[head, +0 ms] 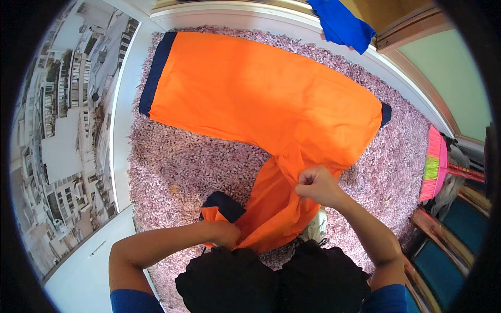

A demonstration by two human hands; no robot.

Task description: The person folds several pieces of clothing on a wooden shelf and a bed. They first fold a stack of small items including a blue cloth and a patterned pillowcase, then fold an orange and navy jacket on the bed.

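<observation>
An orange garment (pixel 250 86) lies spread on a shaggy rug, with a dark navy band (pixel 158 74) at its left end. Another small navy part (pixel 386 115) shows at its right end. From its lower edge a sleeve-like orange part (pixel 270 203) reaches toward me, gathered and raised in folds. My right hand (pixel 319 186) pinches the fabric close to where that part joins the body. Near its far end, beside a navy cuff (pixel 224 206), my left hand (pixel 227 234) grips the cloth; the fingers are mostly hidden.
The pink and purple rug (pixel 188 160) spreads under the garment. A pink broom head (pixel 434 166) and a wooden frame with teal panels (pixel 446 234) stand at the right. Blue cloth (pixel 344 27) hangs at the top. A picture-printed panel (pixel 66 129) borders the left. My black-clad knees (pixel 274 277) are in front.
</observation>
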